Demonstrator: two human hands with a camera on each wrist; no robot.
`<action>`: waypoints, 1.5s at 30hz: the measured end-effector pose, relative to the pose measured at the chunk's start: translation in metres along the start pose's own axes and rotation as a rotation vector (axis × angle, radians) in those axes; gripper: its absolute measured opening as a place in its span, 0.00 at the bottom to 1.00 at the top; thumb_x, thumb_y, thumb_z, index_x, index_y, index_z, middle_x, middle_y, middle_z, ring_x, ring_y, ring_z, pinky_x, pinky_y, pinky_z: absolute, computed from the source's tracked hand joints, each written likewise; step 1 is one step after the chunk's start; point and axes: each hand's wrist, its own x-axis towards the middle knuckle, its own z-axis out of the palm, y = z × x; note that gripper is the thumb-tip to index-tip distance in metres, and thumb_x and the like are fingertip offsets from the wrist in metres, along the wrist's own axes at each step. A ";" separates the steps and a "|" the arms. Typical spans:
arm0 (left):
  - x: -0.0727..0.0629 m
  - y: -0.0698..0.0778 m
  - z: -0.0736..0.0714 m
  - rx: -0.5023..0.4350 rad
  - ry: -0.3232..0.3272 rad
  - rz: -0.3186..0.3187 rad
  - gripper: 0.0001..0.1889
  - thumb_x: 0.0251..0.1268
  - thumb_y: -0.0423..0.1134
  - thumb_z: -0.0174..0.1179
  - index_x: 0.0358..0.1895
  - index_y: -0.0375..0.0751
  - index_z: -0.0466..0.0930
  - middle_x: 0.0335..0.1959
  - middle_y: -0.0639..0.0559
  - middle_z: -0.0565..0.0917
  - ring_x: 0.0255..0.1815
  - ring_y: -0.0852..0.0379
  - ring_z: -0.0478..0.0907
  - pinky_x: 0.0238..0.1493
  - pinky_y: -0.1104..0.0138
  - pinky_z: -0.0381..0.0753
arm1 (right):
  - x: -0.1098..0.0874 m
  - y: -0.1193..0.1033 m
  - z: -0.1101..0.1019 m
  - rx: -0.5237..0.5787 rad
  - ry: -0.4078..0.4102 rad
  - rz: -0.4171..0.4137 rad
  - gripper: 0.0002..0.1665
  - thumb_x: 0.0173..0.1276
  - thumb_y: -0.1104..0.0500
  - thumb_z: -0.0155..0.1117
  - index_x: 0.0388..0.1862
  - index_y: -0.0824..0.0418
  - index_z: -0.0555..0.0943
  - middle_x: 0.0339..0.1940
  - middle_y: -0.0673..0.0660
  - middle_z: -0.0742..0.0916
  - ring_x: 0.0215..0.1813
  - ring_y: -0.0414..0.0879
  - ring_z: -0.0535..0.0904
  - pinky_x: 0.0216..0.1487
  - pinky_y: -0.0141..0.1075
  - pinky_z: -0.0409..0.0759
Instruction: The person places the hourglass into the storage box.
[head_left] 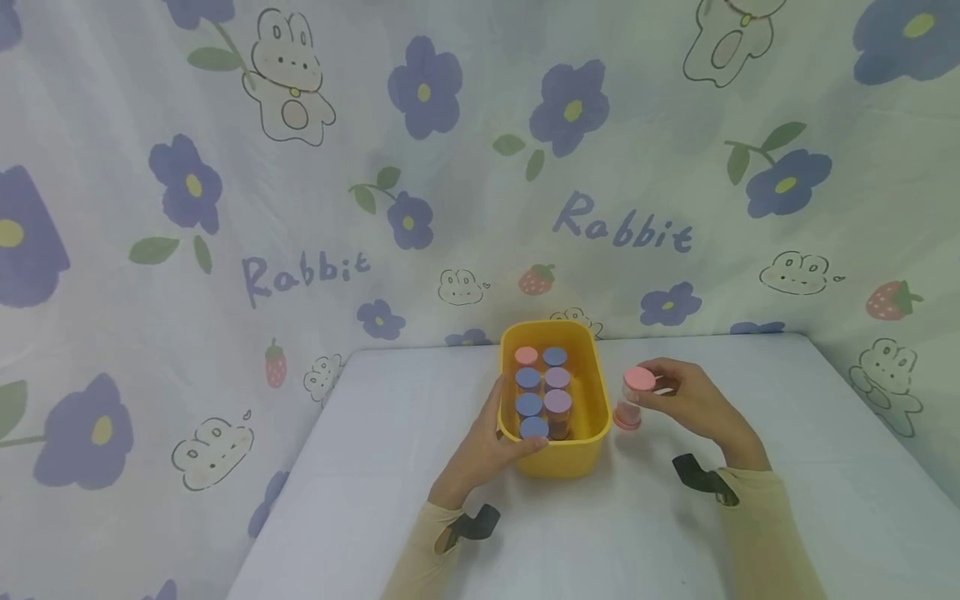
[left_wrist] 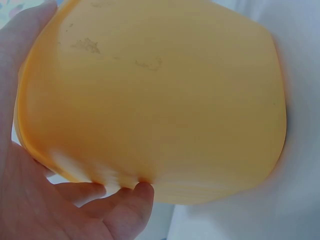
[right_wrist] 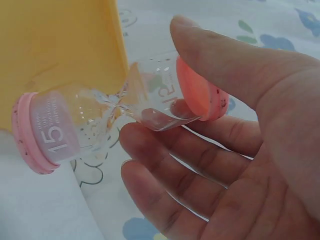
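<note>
A pink-capped sand timer (head_left: 628,400) stands slightly tilted beside the right wall of a yellow plastic bin (head_left: 577,460). My right hand (head_left: 693,402) holds it near its upper cap, thumb on one side and fingers on the other. In the right wrist view the clear glass of the sand timer (right_wrist: 60,127) bears a white "15". My left hand (head_left: 487,450) grips the bin's near left corner, thumb over the rim. In the left wrist view its fingertips (left_wrist: 145,192) press the bin's outer wall. Whether the timer touches the table I cannot tell.
Inside the bin several more sand timers stand upright in two columns, with blue, purple and pink caps, such as the purple-capped timer (head_left: 558,402). A white-covered table (head_left: 360,475) lies beneath. Behind it hangs a curtain (head_left: 480,183) printed with rabbits and flowers.
</note>
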 end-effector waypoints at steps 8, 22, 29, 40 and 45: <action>-0.001 0.000 0.000 -0.011 -0.001 0.002 0.59 0.58 0.57 0.74 0.84 0.68 0.38 0.85 0.65 0.52 0.84 0.50 0.56 0.80 0.37 0.62 | -0.001 -0.011 0.007 0.027 0.030 0.007 0.39 0.65 0.38 0.74 0.67 0.59 0.78 0.60 0.60 0.87 0.58 0.55 0.83 0.61 0.54 0.86; -0.001 -0.002 0.000 0.004 -0.001 -0.001 0.59 0.58 0.59 0.74 0.84 0.70 0.38 0.85 0.63 0.53 0.83 0.51 0.58 0.79 0.37 0.62 | -0.002 -0.025 0.013 0.060 0.090 -0.028 0.35 0.67 0.42 0.73 0.67 0.59 0.79 0.56 0.60 0.87 0.54 0.54 0.84 0.58 0.51 0.87; 0.000 -0.003 0.000 0.000 -0.003 -0.013 0.58 0.59 0.57 0.74 0.84 0.70 0.38 0.85 0.63 0.53 0.83 0.50 0.58 0.79 0.37 0.64 | -0.005 -0.030 0.013 0.085 0.151 -0.042 0.35 0.69 0.41 0.72 0.68 0.57 0.79 0.58 0.60 0.87 0.53 0.51 0.84 0.52 0.31 0.84; -0.002 -0.002 -0.001 -0.010 -0.003 0.011 0.59 0.59 0.56 0.74 0.84 0.69 0.37 0.86 0.60 0.51 0.83 0.51 0.57 0.80 0.40 0.64 | -0.011 -0.047 0.017 0.137 0.254 -0.141 0.28 0.69 0.50 0.74 0.65 0.58 0.81 0.55 0.60 0.88 0.48 0.31 0.80 0.49 0.18 0.81; -0.002 0.000 -0.002 -0.017 -0.012 0.016 0.59 0.59 0.57 0.74 0.85 0.67 0.37 0.85 0.62 0.53 0.83 0.51 0.58 0.80 0.39 0.64 | -0.012 -0.047 0.019 0.120 0.298 -0.179 0.28 0.69 0.53 0.73 0.66 0.58 0.81 0.55 0.60 0.88 0.47 0.29 0.78 0.48 0.16 0.80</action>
